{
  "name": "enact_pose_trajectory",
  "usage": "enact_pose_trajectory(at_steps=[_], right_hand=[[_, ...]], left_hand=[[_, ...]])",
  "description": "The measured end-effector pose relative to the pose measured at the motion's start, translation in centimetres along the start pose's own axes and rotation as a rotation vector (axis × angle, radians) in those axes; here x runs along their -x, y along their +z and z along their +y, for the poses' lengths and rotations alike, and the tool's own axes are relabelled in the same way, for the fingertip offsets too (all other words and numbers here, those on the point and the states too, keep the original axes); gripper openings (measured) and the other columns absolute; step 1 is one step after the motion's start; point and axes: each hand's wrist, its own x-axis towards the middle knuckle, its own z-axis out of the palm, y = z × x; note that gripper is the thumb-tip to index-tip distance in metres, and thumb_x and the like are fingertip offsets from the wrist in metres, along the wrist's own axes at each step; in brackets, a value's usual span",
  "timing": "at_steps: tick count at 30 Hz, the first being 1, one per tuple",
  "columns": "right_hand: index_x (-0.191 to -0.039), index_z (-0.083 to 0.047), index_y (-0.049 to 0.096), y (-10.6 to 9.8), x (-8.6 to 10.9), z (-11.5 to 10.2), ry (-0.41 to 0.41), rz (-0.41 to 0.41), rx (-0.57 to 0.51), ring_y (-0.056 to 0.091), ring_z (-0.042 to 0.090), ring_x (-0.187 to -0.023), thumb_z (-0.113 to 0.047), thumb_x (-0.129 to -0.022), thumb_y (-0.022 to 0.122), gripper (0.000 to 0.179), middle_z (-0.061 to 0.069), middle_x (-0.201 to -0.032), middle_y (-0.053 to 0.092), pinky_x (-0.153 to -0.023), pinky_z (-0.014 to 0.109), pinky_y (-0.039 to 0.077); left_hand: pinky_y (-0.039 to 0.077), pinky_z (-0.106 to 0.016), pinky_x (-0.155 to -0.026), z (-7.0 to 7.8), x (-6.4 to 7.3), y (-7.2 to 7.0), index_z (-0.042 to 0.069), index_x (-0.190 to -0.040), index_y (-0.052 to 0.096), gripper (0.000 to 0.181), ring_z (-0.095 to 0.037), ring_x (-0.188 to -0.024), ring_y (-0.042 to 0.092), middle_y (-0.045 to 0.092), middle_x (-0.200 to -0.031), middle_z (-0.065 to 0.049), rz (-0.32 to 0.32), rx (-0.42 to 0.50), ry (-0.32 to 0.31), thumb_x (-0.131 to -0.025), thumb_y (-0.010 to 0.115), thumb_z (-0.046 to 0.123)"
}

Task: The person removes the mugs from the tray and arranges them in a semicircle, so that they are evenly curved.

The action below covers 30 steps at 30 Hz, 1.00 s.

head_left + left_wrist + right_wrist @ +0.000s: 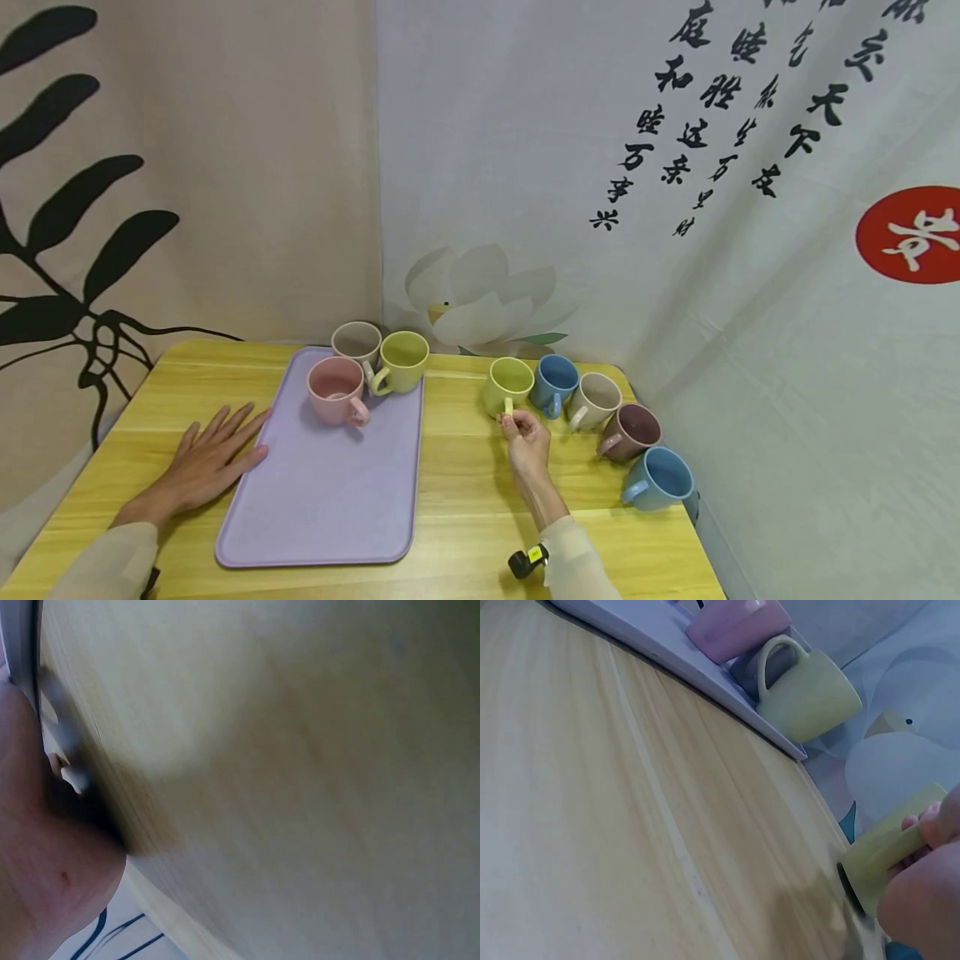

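Observation:
With thumb and fingers, my right hand (531, 448) pinches the handle of a yellow-green mug (507, 382) at the table's back, right of the tray. The same mug (881, 851) shows in the right wrist view with its handle partly hidden by the fingers; whether its base touches the table is hard to tell. My left hand (206, 468) lies with spread fingers at the left edge of the lilac tray (322, 508), fingertips touching its rim. At the tray's back stand a pink mug (335, 392), a grey-beige mug (356, 340) and another yellow-green mug (405, 362).
Right of the held mug, a blue mug (556, 382), a cream mug (593, 400), a plum mug (632, 433) and a light blue mug (660, 479) curve along the table's right edge. A printed curtain (480, 167) hangs behind the wooden table (465, 500).

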Motion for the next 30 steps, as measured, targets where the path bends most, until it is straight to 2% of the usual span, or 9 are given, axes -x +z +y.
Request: enact_pose_trajectory(at_steps=[7,14,19,26,30], right_hand=[[-0.106,0.011,0.072,-0.09,-0.5,0.19,0.012,0.016,0.0,0.073,0.011,-0.094,0.007,-0.106,0.071,0.005,0.012,-0.101,0.082,-0.085,0.016,0.06],[-0.111,0.013,0.071,-0.1,-1.04,0.18,-0.015,0.055,0.042,0.078,0.02,-0.102,0.002,-0.109,0.07,0.011,0.028,-0.113,0.081,-0.091,0.023,0.064],[-0.114,0.011,0.072,-0.02,-1.06,-0.01,-0.017,0.079,0.099,0.079,0.033,-0.111,0.0,-0.11,0.069,0.013,0.031,-0.118,0.08,-0.096,0.03,0.066],[-0.115,0.015,0.072,0.38,-1.08,-0.01,-0.03,0.151,0.123,0.079,0.036,-0.111,0.004,-0.11,0.067,0.014,0.035,-0.118,0.081,-0.087,0.019,0.062],[-0.118,0.015,0.073,0.39,-0.96,-0.13,-0.033,0.172,0.162,0.079,0.036,-0.111,0.002,-0.11,0.068,0.016,0.033,-0.118,0.082,-0.085,0.018,0.06]], left_hand=[[-0.005,-0.091,-0.127,-0.04,-0.02,0.04,0.029,-0.182,0.021,0.074,-0.063,-0.173,0.002,0.015,-0.189,-0.027,-0.003,0.0,-0.001,-0.119,0.047,0.056],[-0.005,-0.091,-0.127,-0.13,0.01,0.08,0.029,-0.182,0.021,0.073,-0.063,-0.173,0.002,0.015,-0.189,-0.027,0.001,-0.002,0.0,-0.119,0.047,0.056],[-0.005,-0.091,-0.127,-0.03,0.04,0.04,0.029,-0.182,0.021,0.074,-0.063,-0.173,0.002,0.015,-0.189,-0.027,0.0,0.001,-0.002,-0.119,0.047,0.056],[-0.003,-0.092,-0.126,0.06,-0.01,0.01,0.028,-0.182,0.021,0.074,-0.063,-0.173,0.003,0.015,-0.189,-0.027,0.0,-0.004,-0.005,-0.118,0.047,0.056],[-0.004,-0.091,-0.127,0.02,0.02,-0.06,0.029,-0.182,0.021,0.075,-0.063,-0.173,0.002,0.015,-0.189,-0.027,-0.004,-0.001,-0.006,-0.118,0.047,0.056]])
